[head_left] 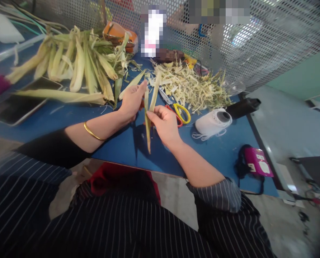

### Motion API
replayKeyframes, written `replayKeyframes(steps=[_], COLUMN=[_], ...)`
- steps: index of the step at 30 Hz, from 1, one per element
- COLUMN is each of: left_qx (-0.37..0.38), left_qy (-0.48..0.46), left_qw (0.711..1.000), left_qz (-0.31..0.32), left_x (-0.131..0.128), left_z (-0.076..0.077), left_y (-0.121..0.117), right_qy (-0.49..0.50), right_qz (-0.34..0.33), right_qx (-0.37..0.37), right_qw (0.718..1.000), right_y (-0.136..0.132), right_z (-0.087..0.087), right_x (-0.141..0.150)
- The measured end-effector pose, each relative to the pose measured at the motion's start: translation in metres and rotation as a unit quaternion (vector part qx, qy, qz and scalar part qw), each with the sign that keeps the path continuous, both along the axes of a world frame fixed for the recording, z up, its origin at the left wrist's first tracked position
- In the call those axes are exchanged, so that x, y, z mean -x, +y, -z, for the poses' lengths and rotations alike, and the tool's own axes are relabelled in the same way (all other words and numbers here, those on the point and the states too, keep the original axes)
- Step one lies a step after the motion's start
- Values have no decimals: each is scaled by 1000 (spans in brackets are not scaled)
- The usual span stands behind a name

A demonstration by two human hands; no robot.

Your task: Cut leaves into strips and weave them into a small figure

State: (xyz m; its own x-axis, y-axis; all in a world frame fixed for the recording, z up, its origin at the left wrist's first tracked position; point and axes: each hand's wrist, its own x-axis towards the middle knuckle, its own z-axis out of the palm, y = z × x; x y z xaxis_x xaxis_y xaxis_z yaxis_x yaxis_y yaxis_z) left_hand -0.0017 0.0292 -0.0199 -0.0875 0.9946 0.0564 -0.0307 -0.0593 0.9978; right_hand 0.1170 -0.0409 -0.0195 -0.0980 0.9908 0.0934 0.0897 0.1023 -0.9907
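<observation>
Over the blue table, my left hand [132,101] is closed, thumb and fingers pinching the upper end of a narrow corn husk strip [147,130]. My right hand [166,124] pinches the husk lower down, and a second pale husk piece [155,91] stands up from its fingers. The strip's pointed tip hangs below both hands. Just beyond my right hand lie scissors [185,114] with red and yellow handles, blades partly showing. Another husk piece [133,84] lies behind my left hand, partly covered by it.
Whole corn husks [79,66] are piled at the left, beside a dark phone [20,102]. Shredded husk [194,86] is heaped behind the scissors. A white thread cone [212,123] lies at the right, near a magenta device [258,162]. Perforated metal mesh [173,21] stands at the back.
</observation>
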Motion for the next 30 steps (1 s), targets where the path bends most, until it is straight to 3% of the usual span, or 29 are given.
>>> replayKeyframes(steps=[2,4,8,12,15,18,21,30], left_qx=[76,105,137,148,115,87,81,101], left_qy=[-52,-77,-120,-136,-107,-106,-123,-153], left_qw=[993,985,976,971,977,983,983,978], left_qz=[76,116,122,128,141,126,112,95], left_x=[-1,0,0,0,-2,-4,-5,-7], left_z=[-7,-13,-14,-11,-10,-8,-6,-6], left_y=[-8,-15,-20,-20,-21,-21,-20,-19], right_qy=[-22,-70,-160,-189,-163,-62,11,-11], right_qz=[28,58,101,106,82,34,14,53], right_qx=[-33,-72,-138,-168,-136,-60,-5,17], right_qw=[999,993,972,962,974,996,1000,998], right_y=[5,9,12,12,13,15,15,15], right_z=[-2,-5,-9,-10,-8,-6,-5,0], right_x=[-6,-12,-17,-20,-19,-17,-13,-13])
